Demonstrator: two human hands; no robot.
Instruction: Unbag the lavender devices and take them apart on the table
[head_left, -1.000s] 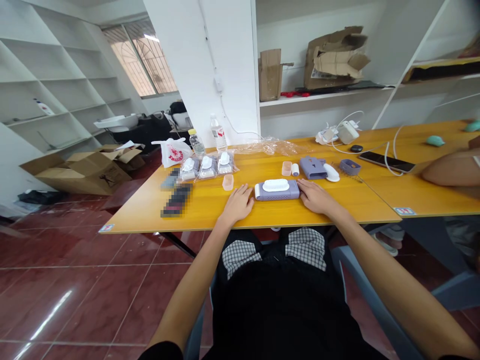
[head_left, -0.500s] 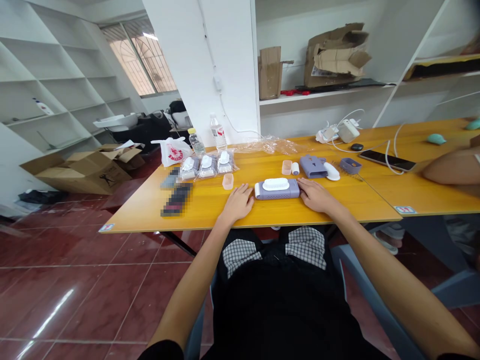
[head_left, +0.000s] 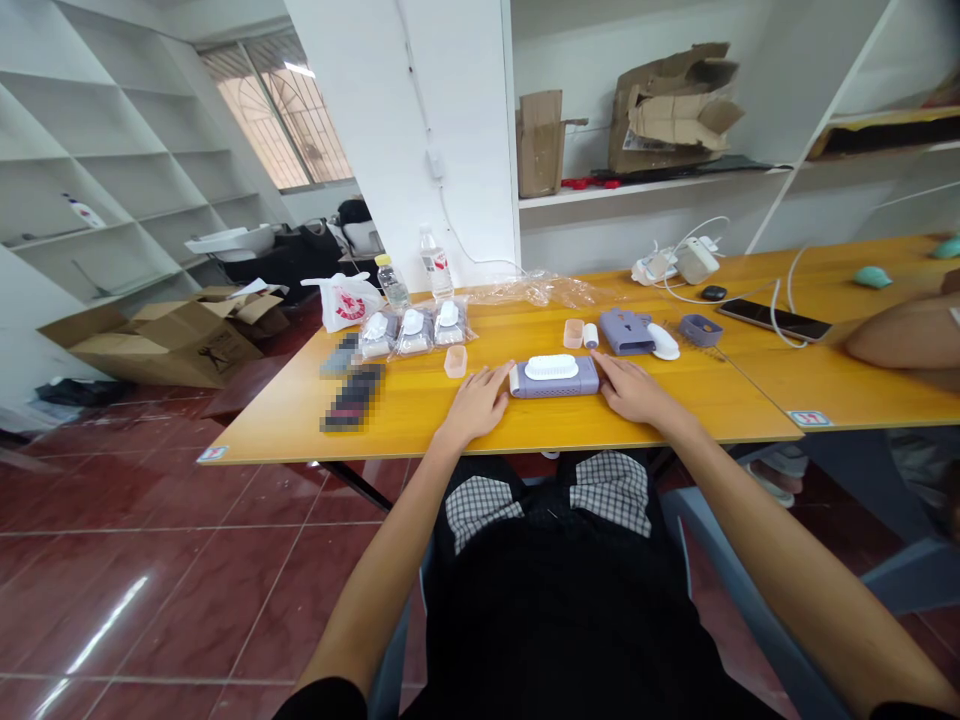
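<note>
A purple case-like body with a white bristled brush (head_left: pixel 552 368) on its upper face lies lengthwise on the table in front of me. My left hand (head_left: pixel 478 403) rests at its left end, fingers stretched out and fingertips at or very near the edge. At the other end lies my right hand (head_left: pixel 632 388), its fingers also extended, the tips beside the purple body. Neither hand is wrapped round it. Behind it are a small clear pinkish cup (head_left: pixel 574 334), a small white roller-like piece (head_left: pixel 590 336), a purple shell (head_left: pixel 627 332), a white curved part (head_left: pixel 663 342) and a purple ring-shaped frame (head_left: pixel 700 330).
Another clear cup (head_left: pixel 455 362) stands beyond my left hand. Several bagged brush sets (head_left: pixel 414 332) sit near two bottles (head_left: pixel 436 264) and a plastic bag (head_left: pixel 346 302). To the right are a phone (head_left: pixel 774 319), a charger with cables (head_left: pixel 697 260) and another person's arm (head_left: pixel 904 335).
The fingers of my left hand have reached slightly further towards the purple body's left end. My right fingertips have shifted slightly up and left. The objects stay put.
</note>
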